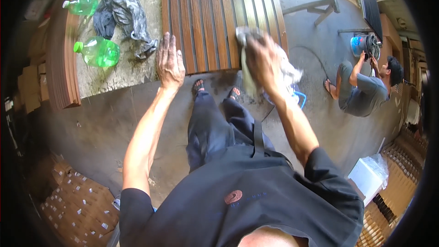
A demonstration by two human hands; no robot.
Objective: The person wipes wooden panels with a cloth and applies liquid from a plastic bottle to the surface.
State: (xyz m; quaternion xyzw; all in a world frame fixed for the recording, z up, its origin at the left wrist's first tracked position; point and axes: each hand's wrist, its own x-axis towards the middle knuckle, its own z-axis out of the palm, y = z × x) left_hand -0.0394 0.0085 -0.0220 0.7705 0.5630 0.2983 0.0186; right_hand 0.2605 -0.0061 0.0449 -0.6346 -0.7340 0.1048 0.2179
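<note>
A brown slatted wood panel (201,23) with dark grooves lies in front of me on the worktable. Flat against its left edge rests my left hand (171,62), fingers stretched out and holding nothing. Over the panel's near right part, my right hand (263,59) presses a pale cloth (288,71); the hand and cloth are blurred by motion. Part of the cloth hangs past the panel's right edge. To the left of my left hand lies a crumpled dark grey rag (121,13).
Two green bottles, one near (98,52) and one farther (81,6), stand or lie on the worn tabletop (98,82). Stacked brown boards (61,64) line its left side. At right a person (368,87) squats by a bucket (361,45). Cardboard (80,206) lies lower left.
</note>
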